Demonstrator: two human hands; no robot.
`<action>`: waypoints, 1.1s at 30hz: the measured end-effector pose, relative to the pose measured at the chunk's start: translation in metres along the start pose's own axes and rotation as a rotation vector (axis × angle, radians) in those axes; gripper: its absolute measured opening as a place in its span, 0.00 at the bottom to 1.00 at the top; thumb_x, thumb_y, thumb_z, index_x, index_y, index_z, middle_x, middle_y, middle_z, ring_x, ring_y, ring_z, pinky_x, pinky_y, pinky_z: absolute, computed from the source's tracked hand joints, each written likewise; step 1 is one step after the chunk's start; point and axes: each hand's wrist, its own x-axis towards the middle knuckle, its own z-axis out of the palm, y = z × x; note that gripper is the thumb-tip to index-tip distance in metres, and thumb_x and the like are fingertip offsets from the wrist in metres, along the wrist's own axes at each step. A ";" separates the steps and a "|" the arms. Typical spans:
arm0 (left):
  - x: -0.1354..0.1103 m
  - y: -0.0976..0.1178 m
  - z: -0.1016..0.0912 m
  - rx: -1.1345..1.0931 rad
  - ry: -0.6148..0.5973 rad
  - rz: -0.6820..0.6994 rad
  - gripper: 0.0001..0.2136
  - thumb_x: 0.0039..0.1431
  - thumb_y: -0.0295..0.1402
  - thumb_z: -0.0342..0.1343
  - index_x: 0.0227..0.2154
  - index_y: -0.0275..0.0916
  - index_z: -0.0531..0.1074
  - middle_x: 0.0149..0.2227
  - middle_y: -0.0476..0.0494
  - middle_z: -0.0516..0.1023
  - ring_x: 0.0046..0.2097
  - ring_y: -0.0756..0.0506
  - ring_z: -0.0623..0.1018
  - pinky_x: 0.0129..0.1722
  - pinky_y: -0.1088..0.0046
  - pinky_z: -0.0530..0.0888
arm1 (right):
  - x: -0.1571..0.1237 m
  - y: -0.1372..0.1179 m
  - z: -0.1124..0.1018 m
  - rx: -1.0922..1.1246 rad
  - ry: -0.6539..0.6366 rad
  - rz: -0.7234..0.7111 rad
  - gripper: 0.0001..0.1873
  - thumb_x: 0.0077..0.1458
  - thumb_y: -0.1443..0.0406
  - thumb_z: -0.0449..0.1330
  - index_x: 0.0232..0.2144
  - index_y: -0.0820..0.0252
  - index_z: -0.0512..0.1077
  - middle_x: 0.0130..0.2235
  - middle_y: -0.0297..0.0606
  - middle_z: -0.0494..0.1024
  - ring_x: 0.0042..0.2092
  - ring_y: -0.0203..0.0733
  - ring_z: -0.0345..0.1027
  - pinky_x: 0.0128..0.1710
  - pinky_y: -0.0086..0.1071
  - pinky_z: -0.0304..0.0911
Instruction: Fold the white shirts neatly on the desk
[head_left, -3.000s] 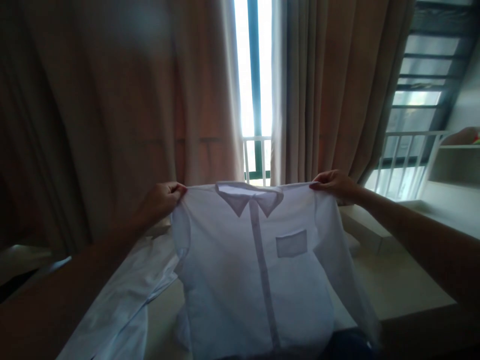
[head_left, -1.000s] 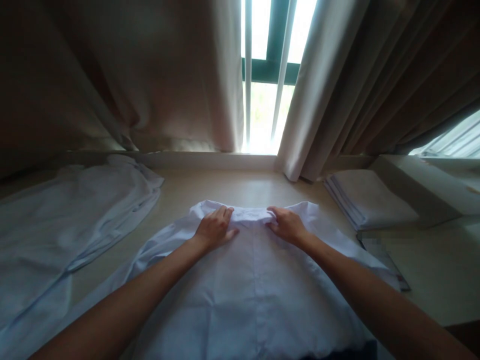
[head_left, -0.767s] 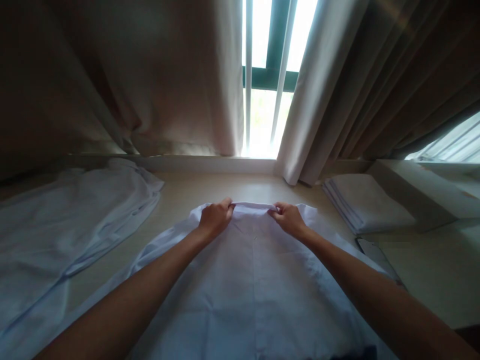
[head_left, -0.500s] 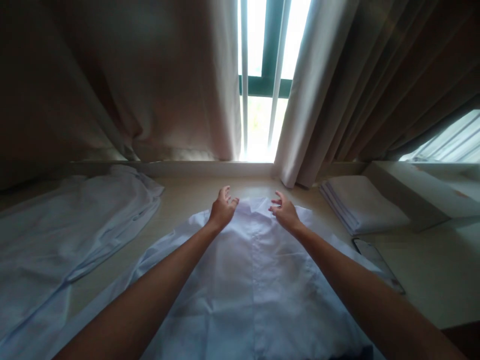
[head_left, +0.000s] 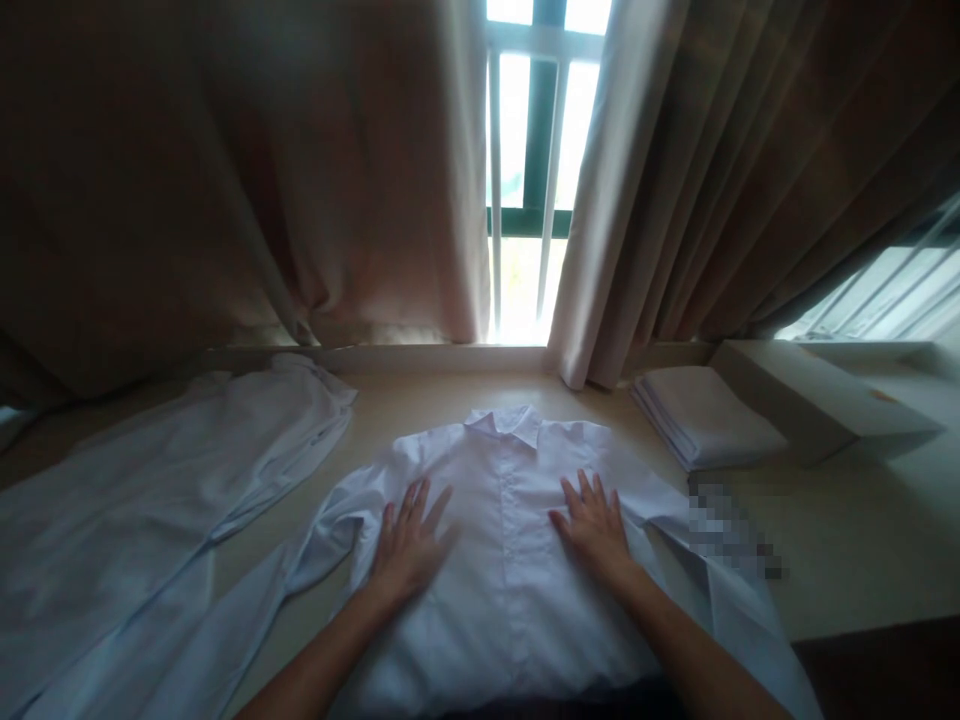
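A white button-up shirt [head_left: 480, 590] lies spread front side up before me, its collar [head_left: 504, 425] pointing at the window and a sleeve out to each side. On the left half of its chest rests my left hand [head_left: 409, 540], fingers spread and slightly blurred. My right hand [head_left: 592, 520] is laid flat on the other half of the chest, fingers also apart. Neither hand grips the fabric. The shirt's lower edge runs into shadow at the bottom of the view.
More white clothing [head_left: 150, 470] lies loosely at the left. A folded white stack of cloth [head_left: 720, 415] sits at the right, beside a pale box [head_left: 825, 390]. A pixelated patch covers something near the right sleeve. Behind hang brown curtains [head_left: 375, 200] and a barred window [head_left: 525, 180].
Both hands have come from the collar toward me, down onto the chest, and moved farther apart. The fingers went from curled to spread flat. The view has shifted slightly.
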 end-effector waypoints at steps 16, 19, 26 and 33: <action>-0.002 -0.004 -0.002 -0.005 0.038 -0.051 0.29 0.61 0.52 0.41 0.64 0.52 0.52 0.68 0.44 0.47 0.68 0.40 0.46 0.64 0.50 0.44 | 0.001 0.005 0.007 -0.031 -0.046 0.028 0.36 0.61 0.43 0.38 0.66 0.47 0.44 0.69 0.34 0.37 0.68 0.47 0.22 0.63 0.51 0.21; 0.006 -0.005 0.000 -0.017 0.022 -0.047 0.29 0.61 0.53 0.41 0.64 0.52 0.52 0.68 0.44 0.47 0.68 0.40 0.46 0.64 0.51 0.45 | 0.007 0.008 0.009 -0.025 -0.044 0.034 0.36 0.61 0.43 0.38 0.66 0.46 0.44 0.69 0.33 0.38 0.68 0.46 0.22 0.64 0.50 0.20; 0.019 -0.005 0.004 -0.013 0.027 -0.024 0.30 0.60 0.54 0.40 0.64 0.52 0.51 0.68 0.45 0.47 0.68 0.40 0.46 0.64 0.51 0.44 | 0.019 0.010 0.012 -0.057 -0.046 0.065 0.36 0.61 0.43 0.38 0.66 0.46 0.43 0.69 0.32 0.37 0.68 0.46 0.22 0.64 0.49 0.21; 0.024 -0.009 0.014 0.016 0.062 -0.010 0.30 0.61 0.54 0.37 0.64 0.52 0.51 0.68 0.43 0.48 0.68 0.40 0.45 0.64 0.50 0.44 | 0.023 0.009 0.015 -0.075 -0.048 0.070 0.37 0.61 0.42 0.36 0.67 0.47 0.42 0.69 0.34 0.37 0.68 0.46 0.21 0.63 0.49 0.18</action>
